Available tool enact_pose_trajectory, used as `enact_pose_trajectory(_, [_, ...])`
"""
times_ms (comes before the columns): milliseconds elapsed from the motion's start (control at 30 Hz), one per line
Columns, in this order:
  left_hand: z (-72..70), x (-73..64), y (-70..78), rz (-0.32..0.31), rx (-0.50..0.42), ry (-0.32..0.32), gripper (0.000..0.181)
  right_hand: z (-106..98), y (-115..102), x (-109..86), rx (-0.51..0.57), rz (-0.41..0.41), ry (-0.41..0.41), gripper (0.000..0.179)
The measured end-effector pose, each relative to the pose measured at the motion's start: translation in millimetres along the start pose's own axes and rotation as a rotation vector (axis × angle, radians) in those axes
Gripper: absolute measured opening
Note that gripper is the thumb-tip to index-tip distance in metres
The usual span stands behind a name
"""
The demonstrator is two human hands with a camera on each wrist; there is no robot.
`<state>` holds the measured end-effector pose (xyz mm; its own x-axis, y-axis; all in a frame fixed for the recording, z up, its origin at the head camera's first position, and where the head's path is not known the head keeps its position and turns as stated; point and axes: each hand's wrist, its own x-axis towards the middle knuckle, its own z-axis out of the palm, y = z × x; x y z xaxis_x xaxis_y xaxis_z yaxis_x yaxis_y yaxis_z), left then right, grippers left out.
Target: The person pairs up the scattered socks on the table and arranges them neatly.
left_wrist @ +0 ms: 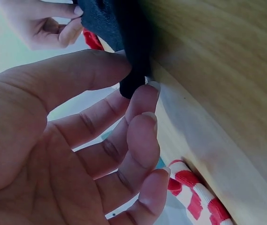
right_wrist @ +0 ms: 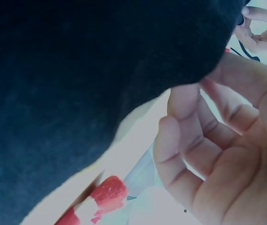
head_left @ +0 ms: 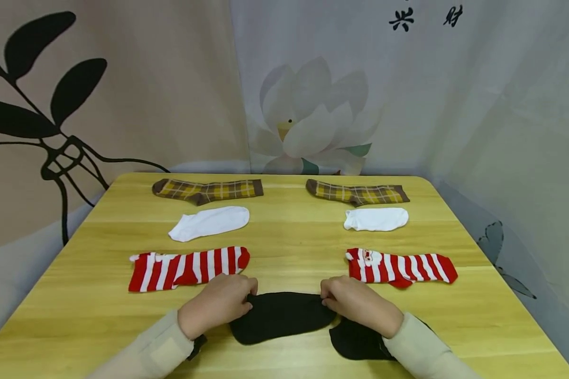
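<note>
A black sock (head_left: pixel 286 316) stretches flat between my two hands at the front middle of the wooden table. My left hand (head_left: pixel 220 302) pinches one end of it; in the left wrist view, thumb and forefinger close on the black sock's edge (left_wrist: pixel 132 84) while the other fingers curl loosely. At the opposite end, my right hand (head_left: pixel 360 305) pinches the upper corner, and the black fabric (right_wrist: pixel 86 84) fills much of the right wrist view. A second black sock (head_left: pixel 357 342) lies on the table beneath my right wrist, partly hidden by the forearm.
Red-and-white striped socks lie beyond my hands, one on the left (head_left: pixel 196 267) and one on the right (head_left: pixel 403 267). Farther back are two white socks (head_left: pixel 211 223) (head_left: pixel 376 219), then two brown-and-yellow plaid socks (head_left: pixel 213 190) (head_left: pixel 357 193). A printed curtain (head_left: pixel 313 95) hangs behind the table (head_left: pixel 294 237).
</note>
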<state>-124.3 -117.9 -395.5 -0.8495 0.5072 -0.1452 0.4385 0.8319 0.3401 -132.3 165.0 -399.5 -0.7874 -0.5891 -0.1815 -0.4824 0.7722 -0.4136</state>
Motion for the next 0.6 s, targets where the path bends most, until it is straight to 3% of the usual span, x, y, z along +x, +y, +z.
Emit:
enact_pose_trajectory(267, [1.8,-1.7,2.3,0.014,0.048,-0.007,0.017,4.0,-2.0,-3.0,-0.025,-0.011,0.017,0.005])
enact_pose_trajectory(500, [-1.9,2.3,10.3,0.079,0.152,0.02,0.019,0.1,-0.4,-9.9,-0.063,-0.058,0.045,0.01])
enact_pose_trajectory(600, [-7.0,6.0,17.4,0.11,0.155,0.023,0.021,-7.5,1.9,-13.9,-0.046,-0.077,0.072,0.016])
